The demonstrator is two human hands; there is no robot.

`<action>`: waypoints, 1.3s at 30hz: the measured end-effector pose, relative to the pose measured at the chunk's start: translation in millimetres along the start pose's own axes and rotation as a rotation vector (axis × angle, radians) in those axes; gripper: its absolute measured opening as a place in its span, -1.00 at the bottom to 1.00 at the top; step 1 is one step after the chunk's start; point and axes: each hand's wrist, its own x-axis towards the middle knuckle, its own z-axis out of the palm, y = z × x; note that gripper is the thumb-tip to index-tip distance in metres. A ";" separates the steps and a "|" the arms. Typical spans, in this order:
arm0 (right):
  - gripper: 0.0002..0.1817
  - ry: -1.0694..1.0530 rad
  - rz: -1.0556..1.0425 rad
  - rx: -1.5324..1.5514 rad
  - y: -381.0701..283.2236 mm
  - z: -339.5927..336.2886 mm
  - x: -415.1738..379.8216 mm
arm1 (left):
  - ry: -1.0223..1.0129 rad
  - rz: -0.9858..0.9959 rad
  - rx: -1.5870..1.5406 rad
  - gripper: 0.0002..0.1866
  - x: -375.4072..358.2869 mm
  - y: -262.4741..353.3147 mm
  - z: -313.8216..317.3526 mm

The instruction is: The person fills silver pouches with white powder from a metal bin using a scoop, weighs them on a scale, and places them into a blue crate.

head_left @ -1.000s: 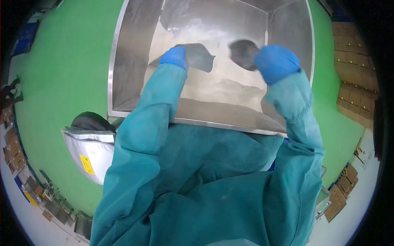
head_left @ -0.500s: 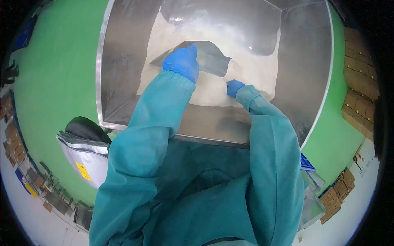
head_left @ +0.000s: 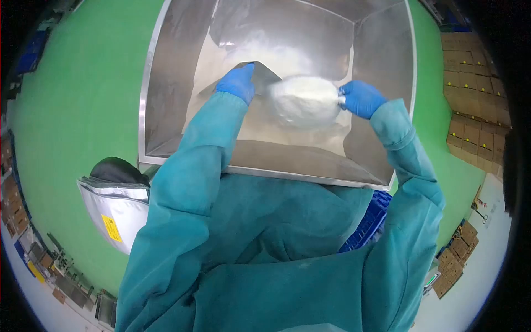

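Note:
My left hand [head_left: 237, 84], in a blue glove, is closed on the upper edge of a grey foil bag [head_left: 266, 73] above the powder. My right hand [head_left: 362, 99], gloved too, grips the short handle of a scoop [head_left: 342, 100]. Heaped white powder [head_left: 308, 95] fills the scoop, which is raised, blurred by motion, and beside the bag's right side. Below both hands, a layer of off-white powder [head_left: 326, 136] covers the floor of a stainless steel bin [head_left: 146, 99]. My left hand and the scoop hide part of the bag.
A silver pouch [head_left: 127, 218] with a yellow label stands left of the bin, near a black rounded object [head_left: 117, 170]. A blue crate [head_left: 365, 224] shows by my right side. Cardboard boxes [head_left: 470, 83] are stacked at the right, on the green floor [head_left: 94, 83].
My right hand has risen out of the powder and moved right and up, lifting the filled scoop. My left hand stays on the bag, and the view has shifted a little.

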 end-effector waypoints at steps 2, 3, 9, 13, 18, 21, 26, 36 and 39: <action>-0.68 0.092 0.039 -0.154 -40.2 -37.4 -3.4 | -0.023 0.012 -0.002 -0.50 1.1 2.2 -7.0; -0.67 0.079 0.058 -0.189 -66.1 -49.6 -0.8 | -0.039 0.009 -0.010 -0.51 0.1 5.4 -12.7; -0.76 0.160 -0.320 -0.172 -161.6 -39.0 26.7 | 0.061 -0.017 -0.075 -0.58 -4.6 11.9 -27.5; -0.86 0.450 -0.426 -0.595 -171.7 -63.1 -16.5 | 0.058 -0.051 0.030 -0.64 3.1 -4.4 -24.1; -0.75 0.359 0.257 -0.320 -100.9 -64.7 3.5 | 0.108 -0.112 -0.125 -0.60 3.0 -23.3 -27.2; -0.71 0.474 -0.131 -0.296 10.7 43.9 78.0 | 0.134 -0.084 -0.134 -0.62 7.4 -27.4 -22.4; -0.61 0.061 -0.162 -0.129 -29.6 213.8 189.6 | 0.096 -0.096 -0.065 -0.64 4.1 -26.3 -31.0; -0.68 0.013 -0.363 0.087 -107.8 307.5 194.1 | 0.072 -0.105 -0.082 -0.62 -3.2 -18.8 -31.5; -0.67 0.027 -0.390 0.133 -87.0 256.2 165.9 | 0.061 -0.133 -0.107 -0.60 -3.1 -20.9 -35.4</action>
